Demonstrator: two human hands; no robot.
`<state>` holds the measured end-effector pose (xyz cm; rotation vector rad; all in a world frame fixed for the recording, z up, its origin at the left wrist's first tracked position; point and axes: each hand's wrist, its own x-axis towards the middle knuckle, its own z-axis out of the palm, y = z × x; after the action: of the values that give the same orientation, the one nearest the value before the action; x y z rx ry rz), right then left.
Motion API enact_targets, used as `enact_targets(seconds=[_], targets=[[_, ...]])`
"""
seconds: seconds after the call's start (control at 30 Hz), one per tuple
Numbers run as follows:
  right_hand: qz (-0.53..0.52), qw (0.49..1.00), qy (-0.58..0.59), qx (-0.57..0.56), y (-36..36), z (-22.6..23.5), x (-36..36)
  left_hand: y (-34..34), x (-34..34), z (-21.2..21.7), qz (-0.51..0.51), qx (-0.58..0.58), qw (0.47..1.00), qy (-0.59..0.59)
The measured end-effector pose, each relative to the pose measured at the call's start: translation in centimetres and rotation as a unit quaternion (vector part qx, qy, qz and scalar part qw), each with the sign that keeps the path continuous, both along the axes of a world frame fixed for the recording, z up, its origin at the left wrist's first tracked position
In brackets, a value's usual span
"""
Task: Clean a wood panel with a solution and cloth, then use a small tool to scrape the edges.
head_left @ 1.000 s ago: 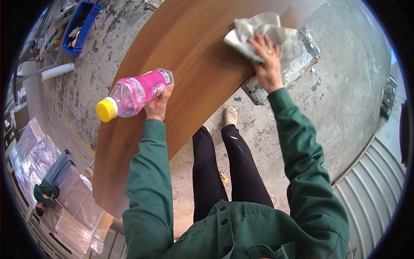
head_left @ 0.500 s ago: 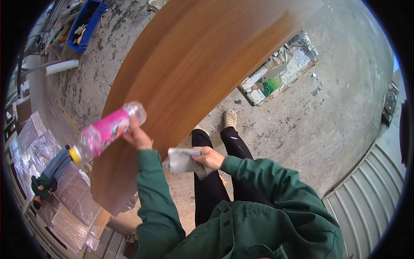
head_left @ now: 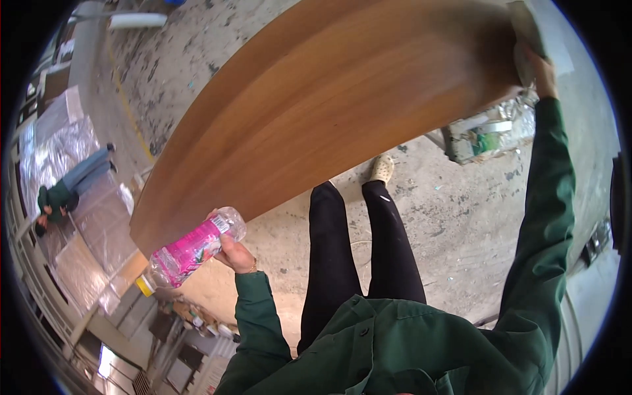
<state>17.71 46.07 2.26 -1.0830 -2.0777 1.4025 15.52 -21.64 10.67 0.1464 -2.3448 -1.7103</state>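
Gripping: the left hand (head_left: 234,253) is closed round a clear plastic bottle (head_left: 191,253) with a pink label and yellow cap, held tilted, cap end low, just off the near edge of the board.
Reaching: the right hand (head_left: 541,69) is stretched to the far right corner of the wooden board (head_left: 329,112), fingers pressing a pale cloth (head_left: 523,36) against it.
Board: a long brown panel, lying across in front of the person's legs.
Progress: by the look of it, the wiping is under way at the far corner; no wet or finished patch can be told from the surface.
Around: stained concrete floor (head_left: 447,224), a foil-lined tray (head_left: 490,131) under the board's edge, another person (head_left: 66,187) in green at far left.
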Motion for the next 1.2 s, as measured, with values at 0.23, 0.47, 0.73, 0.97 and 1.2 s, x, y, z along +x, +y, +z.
enact_targets(seconds=[0.23, 0.47, 0.73, 0.97, 1.2], targets=[[0.24, 0.811, -0.046, 0.531, -11.5, -2.9, -5.4, -4.8, 1.4, 1.2, 0.056, 0.008, 0.998, -0.02], [0.294, 0.846, -0.093, 0.434, -29.2, 0.5, -3.8, -10.4, 2.7, 0.7, 0.113, 0.049, 0.992, -0.022], [0.289, 0.872, -0.111, 0.378, -48.1, 0.9, -1.1, -23.8, 4.7, 0.0, 0.196, 0.075, 0.978, 0.005], [0.324, 0.892, -0.074, 0.308, -67.0, 0.0, 0.0, -37.5, 7.9, 1.2, 0.245, -0.005, 0.97, 0.0], [0.508, 0.815, -0.028, 0.277, -84.3, 0.3, 0.0, -46.0, 13.4, 3.3, 0.357, -0.031, 0.934, 0.011]])
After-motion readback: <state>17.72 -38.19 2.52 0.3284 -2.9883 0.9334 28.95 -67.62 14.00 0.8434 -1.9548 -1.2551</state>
